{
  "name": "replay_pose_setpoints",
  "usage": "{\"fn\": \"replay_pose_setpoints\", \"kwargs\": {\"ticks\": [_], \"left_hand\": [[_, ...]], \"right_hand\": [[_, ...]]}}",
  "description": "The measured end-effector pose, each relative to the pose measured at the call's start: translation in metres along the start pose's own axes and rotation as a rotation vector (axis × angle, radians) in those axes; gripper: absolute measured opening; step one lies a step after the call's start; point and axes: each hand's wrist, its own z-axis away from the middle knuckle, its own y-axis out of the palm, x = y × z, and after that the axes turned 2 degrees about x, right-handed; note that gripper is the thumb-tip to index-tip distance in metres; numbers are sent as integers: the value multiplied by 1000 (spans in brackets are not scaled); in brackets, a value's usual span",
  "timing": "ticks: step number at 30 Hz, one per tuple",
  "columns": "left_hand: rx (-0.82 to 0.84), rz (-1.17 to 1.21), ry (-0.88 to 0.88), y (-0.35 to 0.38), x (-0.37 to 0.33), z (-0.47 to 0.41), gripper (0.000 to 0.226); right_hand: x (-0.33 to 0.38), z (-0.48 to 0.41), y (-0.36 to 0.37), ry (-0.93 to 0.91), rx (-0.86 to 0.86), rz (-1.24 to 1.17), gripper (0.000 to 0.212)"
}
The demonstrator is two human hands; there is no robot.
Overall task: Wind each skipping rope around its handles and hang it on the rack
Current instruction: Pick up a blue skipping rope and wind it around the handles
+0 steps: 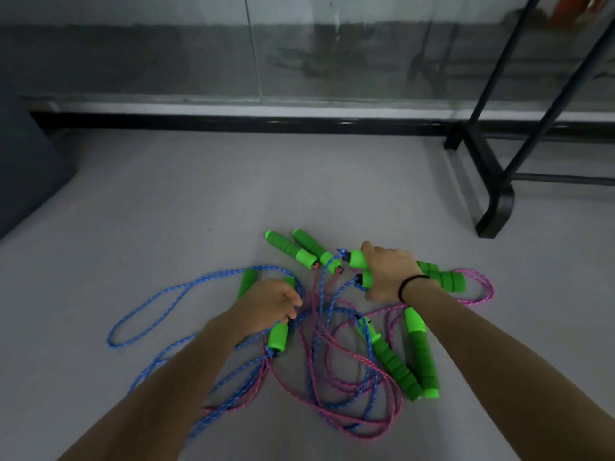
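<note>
The black rack (492,181) at far right is cut off by the top and right edges, and the left-side handles (279,336) are partly hidden under the left hand (266,302), so it cannot be told whether its curled fingers grip a handle, a cord or nothing. Open grey floor (166,211) is left far and left of the tangled blue and pink skipping ropes (332,361), which are spread at near centre, well apart from the rack's foot. A pair of green foam handles (439,277) is clasped side by side in the right hand (387,272) at the tangle's far right edge.
</note>
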Motion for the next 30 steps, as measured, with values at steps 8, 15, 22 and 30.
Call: {"fn": "replay_pose_setpoints", "kwargs": {"ticks": [8,15,22,30], "left_hand": [[-8,151,132,-30,-71,58,32],[-28,267,290,-91,-192,141,15],[48,297,292,-167,-337,239,28],[-65,403,423,-296,-549,373,47]], "right_hand": [[25,64,-118,98,-78,-887,63],[61,123,-255,-47,-179,-1296,32],[77,171,-408,5,-203,-1437,30],[98,225,-678,27,-371,-1494,59]]}}
